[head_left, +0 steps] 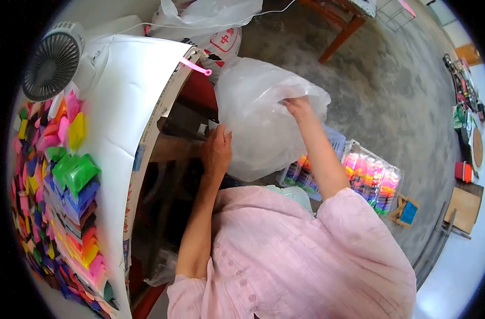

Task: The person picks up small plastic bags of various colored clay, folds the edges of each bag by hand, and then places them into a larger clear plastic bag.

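Observation:
A large, puffed-out clear plastic bag (258,125) is in front of my body, between my two hands. My left hand (218,149) is closed with curled fingers at the bag's left edge, holding the film. At the upper right of the bag, my right hand (297,106) grips the film by its mouth; the fingertips are partly hidden in the folds. No contents can be made out through the cloudy plastic.
On my left, a white-topped table (125,90) bears many colourful small packets (75,173) and a grey fan (52,64). A pink strip (195,66) juts from its edge. Behind my right arm are a blue basket (335,141) and a clear case of colourful packets (372,175).

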`<control>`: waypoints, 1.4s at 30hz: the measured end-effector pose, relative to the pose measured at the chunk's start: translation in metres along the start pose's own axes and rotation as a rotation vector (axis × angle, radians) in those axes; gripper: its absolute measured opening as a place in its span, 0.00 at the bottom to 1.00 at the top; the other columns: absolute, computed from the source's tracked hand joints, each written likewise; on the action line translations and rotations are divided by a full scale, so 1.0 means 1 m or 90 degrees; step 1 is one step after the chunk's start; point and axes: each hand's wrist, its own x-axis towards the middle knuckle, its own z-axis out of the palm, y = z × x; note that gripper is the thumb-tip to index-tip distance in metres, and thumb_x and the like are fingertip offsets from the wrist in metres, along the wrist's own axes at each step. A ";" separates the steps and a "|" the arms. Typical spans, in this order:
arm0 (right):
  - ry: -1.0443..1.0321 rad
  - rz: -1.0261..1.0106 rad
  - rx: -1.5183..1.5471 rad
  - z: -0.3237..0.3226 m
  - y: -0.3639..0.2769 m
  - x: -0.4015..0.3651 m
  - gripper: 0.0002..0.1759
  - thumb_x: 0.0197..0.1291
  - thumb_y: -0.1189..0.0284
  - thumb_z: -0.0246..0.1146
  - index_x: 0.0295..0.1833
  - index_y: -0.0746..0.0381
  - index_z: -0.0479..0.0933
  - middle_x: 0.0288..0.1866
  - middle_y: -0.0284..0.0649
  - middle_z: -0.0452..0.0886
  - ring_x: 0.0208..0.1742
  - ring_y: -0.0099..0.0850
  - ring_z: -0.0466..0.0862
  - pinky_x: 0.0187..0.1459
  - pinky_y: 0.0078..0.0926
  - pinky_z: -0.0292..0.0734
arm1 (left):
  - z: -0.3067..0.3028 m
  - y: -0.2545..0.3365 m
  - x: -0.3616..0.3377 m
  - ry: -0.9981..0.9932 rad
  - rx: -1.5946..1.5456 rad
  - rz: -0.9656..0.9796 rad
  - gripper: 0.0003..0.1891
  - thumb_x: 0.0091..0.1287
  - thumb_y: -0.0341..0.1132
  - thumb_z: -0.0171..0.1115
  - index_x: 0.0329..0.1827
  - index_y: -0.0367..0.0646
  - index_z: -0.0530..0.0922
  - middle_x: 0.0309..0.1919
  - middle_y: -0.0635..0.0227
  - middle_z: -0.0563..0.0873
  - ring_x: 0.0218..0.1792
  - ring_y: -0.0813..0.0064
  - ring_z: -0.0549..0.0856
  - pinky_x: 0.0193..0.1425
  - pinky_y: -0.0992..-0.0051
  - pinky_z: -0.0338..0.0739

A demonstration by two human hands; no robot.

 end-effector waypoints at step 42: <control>-0.477 -0.058 -0.270 0.020 -0.045 -0.292 0.30 0.73 0.49 0.47 0.61 0.64 0.75 0.51 0.44 0.81 0.47 0.32 0.82 0.48 0.30 0.75 | -0.151 0.126 -0.051 0.232 -0.717 -0.065 0.02 0.71 0.27 0.61 0.42 0.38 0.79 0.31 0.74 0.82 0.32 0.83 0.80 0.38 0.80 0.78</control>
